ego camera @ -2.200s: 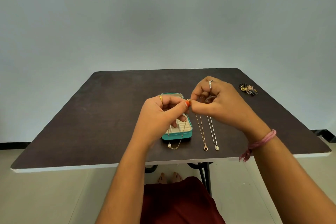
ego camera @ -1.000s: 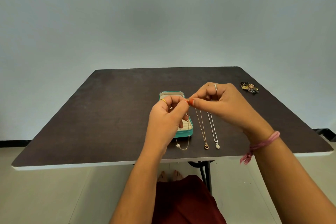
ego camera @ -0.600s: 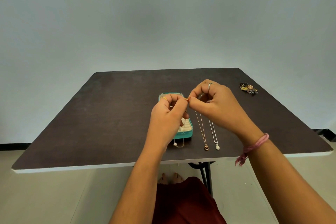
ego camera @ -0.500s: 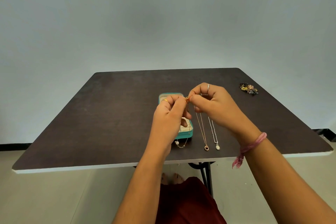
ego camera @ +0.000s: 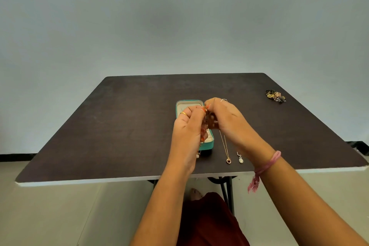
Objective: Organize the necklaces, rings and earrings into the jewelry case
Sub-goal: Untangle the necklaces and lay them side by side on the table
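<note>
At frame centre, our left hand (ego camera: 187,132) and right hand (ego camera: 225,120) pinch a gold necklace (ego camera: 205,121) above the open teal jewelry case (ego camera: 209,144); its chain hangs toward the lower frame edge. Two pendant necklaces (ego camera: 226,151) lie lengthwise on the tabletop (ego camera: 119,126), pendants nearest us.

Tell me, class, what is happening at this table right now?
A person's left hand and right hand together pinch a thin gold necklace above the open teal case. Two more necklaces, one gold and one silver, lie on the table beside the case. Earrings sit at the far right.
</note>
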Available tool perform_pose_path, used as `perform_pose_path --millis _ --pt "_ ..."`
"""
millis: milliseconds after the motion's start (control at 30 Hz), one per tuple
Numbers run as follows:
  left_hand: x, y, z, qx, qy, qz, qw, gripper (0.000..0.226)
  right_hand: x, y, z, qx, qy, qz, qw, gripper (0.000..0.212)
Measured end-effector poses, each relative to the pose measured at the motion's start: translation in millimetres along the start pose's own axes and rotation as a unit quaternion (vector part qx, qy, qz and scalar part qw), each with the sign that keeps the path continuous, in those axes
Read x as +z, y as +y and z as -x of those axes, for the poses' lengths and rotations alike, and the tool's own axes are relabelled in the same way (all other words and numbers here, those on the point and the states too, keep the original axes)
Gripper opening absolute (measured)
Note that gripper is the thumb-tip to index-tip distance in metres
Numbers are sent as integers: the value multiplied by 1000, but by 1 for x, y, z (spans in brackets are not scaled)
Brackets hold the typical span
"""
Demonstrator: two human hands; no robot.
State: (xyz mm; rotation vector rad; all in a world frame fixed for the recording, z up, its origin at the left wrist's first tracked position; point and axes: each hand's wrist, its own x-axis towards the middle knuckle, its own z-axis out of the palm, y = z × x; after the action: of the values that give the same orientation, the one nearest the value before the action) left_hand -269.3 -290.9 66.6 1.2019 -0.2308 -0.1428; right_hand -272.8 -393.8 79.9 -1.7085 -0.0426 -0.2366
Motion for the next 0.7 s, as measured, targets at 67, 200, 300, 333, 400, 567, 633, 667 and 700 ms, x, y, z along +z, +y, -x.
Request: perform_pose_path --millis 67,200,300,333,400,567,633,667,700 --pt "-3 3 -1 8 2 -49 999 17 -3 3 0 -56 -6 89 994 19" --pt "-12 13 -2 21 -24 -107 994 14 -17 -3 4 -109 -56 210 970 16" --pt "-18 17 -3 33 -44 -139 989 12 -21 -6 4 -115 -47 199 972 5" --pt "-19 17 -4 35 -43 -148 987 11 -20 -6 4 -118 -39 197 972 4" --pt "-21 16 -6 40 -33 -170 984 10 -18 -6 6 -135 -10 210 968 3" --pt "-23 17 -7 69 -12 -213 975 6 -11 -9 12 -158 79 236 956 3" --pt "-23 17 -7 79 -6 -223 972 6 -9 -10 13 -157 100 244 952 4" --pt "-22 16 -7 80 -3 -227 970 6 -8 -10 13 -152 108 245 951 5" --pt "-22 16 -7 81 -2 -230 970 7 -8 -10 14 -146 115 241 952 6"
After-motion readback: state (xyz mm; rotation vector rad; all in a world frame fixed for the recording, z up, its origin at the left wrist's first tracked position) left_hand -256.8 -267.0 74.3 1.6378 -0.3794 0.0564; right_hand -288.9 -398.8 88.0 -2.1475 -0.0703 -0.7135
